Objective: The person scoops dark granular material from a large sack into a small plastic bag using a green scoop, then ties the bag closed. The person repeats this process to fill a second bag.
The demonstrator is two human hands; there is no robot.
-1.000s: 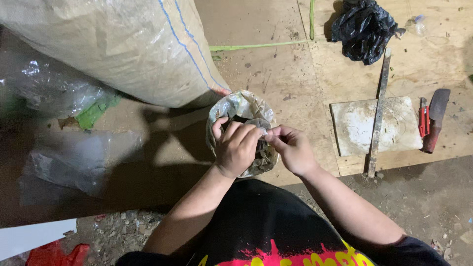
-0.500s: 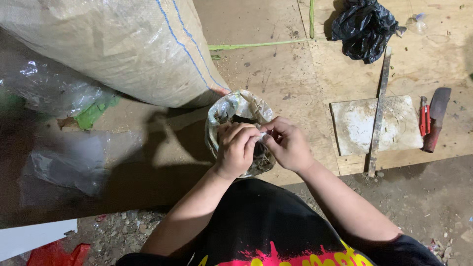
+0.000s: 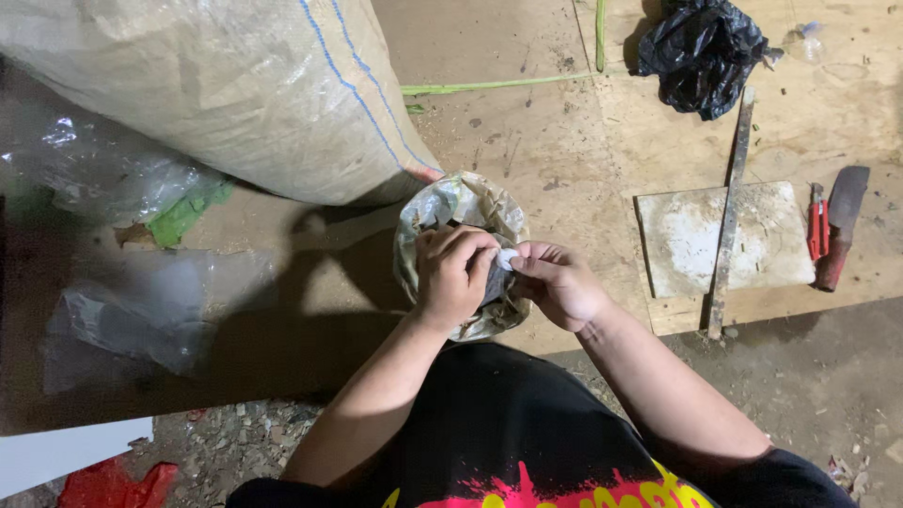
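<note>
- My left hand [image 3: 454,275] is curled over the mouth of the small clear bag [image 3: 461,212], fingers bent and closed on the plastic rim.
- My right hand [image 3: 557,282] pinches a small white bit [image 3: 508,259] between thumb and first finger, right where it meets the left hand.
- I think the white bit is part of the bag's rim or a tie, but it is too small to tell.
- The bag sits on the wooden board [image 3: 527,141], just in front of the big woven sack [image 3: 235,85] and close to my body. It looks full of dark leafy stuff.
- To do this well, I would keep the left hand low and firm so the bag does not tip.
- I would pull the white bit slowly, so the thin plastic does not rip.
- I would keep both hands close together, right over the bag's mouth, so nothing spills.
- The knife [image 3: 840,226] and red tool [image 3: 816,229] lie well apart on the right, near the flat white slab [image 3: 687,235] with the metal bar [image 3: 729,216] across it.
</note>
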